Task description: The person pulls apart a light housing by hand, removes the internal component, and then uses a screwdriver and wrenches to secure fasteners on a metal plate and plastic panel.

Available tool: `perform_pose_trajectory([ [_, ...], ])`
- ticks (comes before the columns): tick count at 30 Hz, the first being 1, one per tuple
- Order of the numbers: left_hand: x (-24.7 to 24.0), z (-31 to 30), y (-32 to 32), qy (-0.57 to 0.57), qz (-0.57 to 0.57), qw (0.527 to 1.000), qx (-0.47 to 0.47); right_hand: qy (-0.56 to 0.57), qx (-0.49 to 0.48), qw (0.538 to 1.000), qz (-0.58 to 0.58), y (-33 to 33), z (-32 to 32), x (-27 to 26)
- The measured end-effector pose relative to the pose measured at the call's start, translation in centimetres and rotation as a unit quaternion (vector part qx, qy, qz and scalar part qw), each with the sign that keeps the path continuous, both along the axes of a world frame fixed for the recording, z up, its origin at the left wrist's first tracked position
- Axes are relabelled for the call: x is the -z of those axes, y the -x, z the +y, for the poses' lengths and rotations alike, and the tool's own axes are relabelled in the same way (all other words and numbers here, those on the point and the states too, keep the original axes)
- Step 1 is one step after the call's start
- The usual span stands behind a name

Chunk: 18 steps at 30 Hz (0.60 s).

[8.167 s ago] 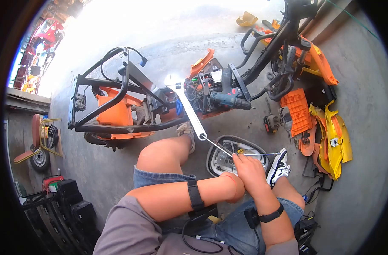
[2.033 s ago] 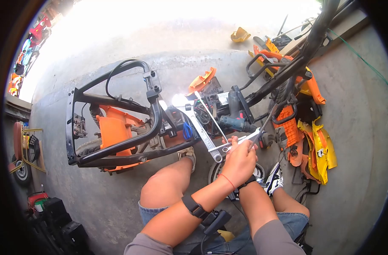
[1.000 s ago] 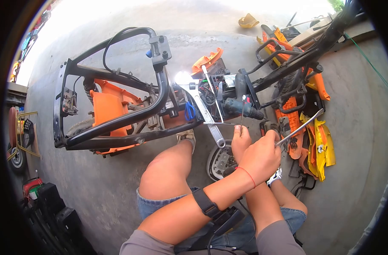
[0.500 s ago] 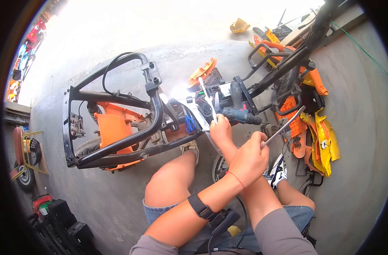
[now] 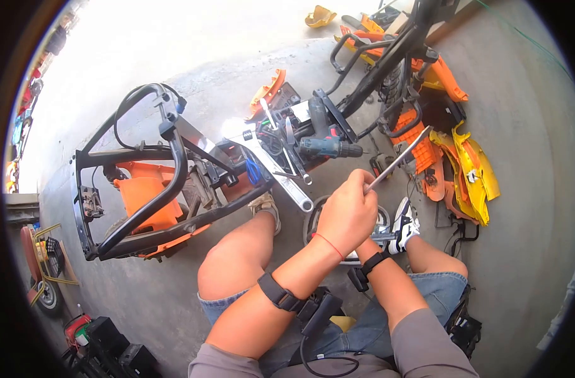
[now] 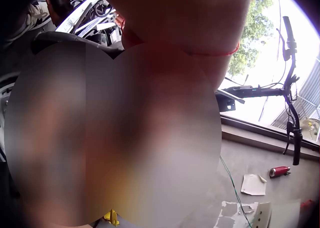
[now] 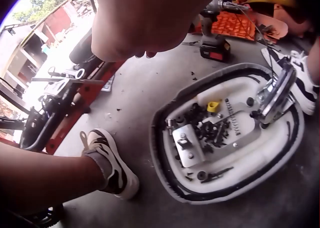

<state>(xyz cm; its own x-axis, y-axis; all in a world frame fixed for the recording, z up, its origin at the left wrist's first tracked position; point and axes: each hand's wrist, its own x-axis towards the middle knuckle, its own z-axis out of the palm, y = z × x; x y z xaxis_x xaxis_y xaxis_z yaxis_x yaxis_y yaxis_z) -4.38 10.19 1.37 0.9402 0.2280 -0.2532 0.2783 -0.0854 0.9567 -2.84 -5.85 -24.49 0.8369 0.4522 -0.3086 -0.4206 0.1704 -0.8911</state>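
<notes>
My left hand (image 5: 347,211) grips a long metal rod with a flattened end (image 5: 401,159), pointing up and right. My right wrist (image 5: 371,257) passes beneath it, and the left hand hides my right hand (image 7: 140,23) in the head view. The right wrist view shows that hand from close up, fingertips bent inward; I cannot tell whether it holds anything. A large adjustable wrench (image 5: 280,173) lies across the tools on the bike frame (image 5: 179,154), beside a ring-ended wrench (image 5: 307,179). Below sits a white pan (image 7: 210,95) with bolts, a spring (image 7: 232,117) and small parts.
A cordless drill (image 5: 325,148) lies on the frame, and another drill (image 7: 215,48) stands on the floor. Yellow panels (image 5: 473,173) and orange panels are on the right. Black cases (image 5: 114,343) stand lower left. A shoe (image 5: 404,227) is beside the pan. Large blurred circles cover the left wrist view.
My right hand has drawn back from the tools on the frame to behind my left hand. My left hand still grips the rod, raised further. The head view has turned.
</notes>
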Motion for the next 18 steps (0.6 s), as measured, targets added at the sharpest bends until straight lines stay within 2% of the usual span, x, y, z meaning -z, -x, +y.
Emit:
perform_pose_trajectory([
  [1, 0.5, -0.2, 0.1, -0.023, -0.024, 0.999, -0.005, 0.272, -0.025, 0.949, -0.156, 1.3, -2.2, -2.3],
  [2, 1.1, -0.4, 0.1, -0.009, -0.018, 1.0, -0.001, 0.519, -0.055, 0.802, -0.291, 2.6, -4.9, -3.3],
  [4, 0.2, -0.3, 0.1, 0.01, 0.02, 1.0, 0.009, 0.628, -0.123, 0.749, -0.174, 6.2, -12.8, 0.4],
  [6, 0.4, -0.5, 0.0, 0.014, 0.028, 1.0, -0.003, 0.733, -0.187, 0.652, 0.05, 10.3, -19.0, 3.4],
  [8, 0.7, -1.0, -0.4, 0.047, 0.061, 0.997, -0.015, 0.728, -0.248, 0.622, 0.146, 13.9, -22.0, 4.7],
  [10, 0.8, -2.3, -0.4, 0.057, 0.09, 0.994, 0.015, 0.667, -0.427, 0.606, 0.077, 15.6, -22.8, 8.3],
  [12, 1.6, -4.1, -0.1, 0.051, 0.071, 0.993, 0.074, 0.61, -0.42, 0.667, 0.078, 12.1, -16.5, 2.7],
  [14, 2.2, -5.5, -0.3, 0.041, 0.07, 0.991, 0.109, 0.562, -0.221, 0.797, -0.021, 11.8, -13.4, 6.1],
  [15, 2.4, -6.1, -0.3, 0.01, 0.061, 0.991, 0.123, 0.519, -0.182, 0.832, -0.07, 11.2, -11.6, 8.1],
  [16, 2.6, -6.6, -0.4, -0.021, 0.052, 0.989, 0.139, 0.473, -0.14, 0.862, -0.118, 10.5, -10.2, 9.9],
  [18, 2.4, -7.2, -0.5, -0.012, 0.059, 0.986, 0.154, 0.467, -0.075, 0.879, -0.052, 8.7, -8.0, 8.3],
])
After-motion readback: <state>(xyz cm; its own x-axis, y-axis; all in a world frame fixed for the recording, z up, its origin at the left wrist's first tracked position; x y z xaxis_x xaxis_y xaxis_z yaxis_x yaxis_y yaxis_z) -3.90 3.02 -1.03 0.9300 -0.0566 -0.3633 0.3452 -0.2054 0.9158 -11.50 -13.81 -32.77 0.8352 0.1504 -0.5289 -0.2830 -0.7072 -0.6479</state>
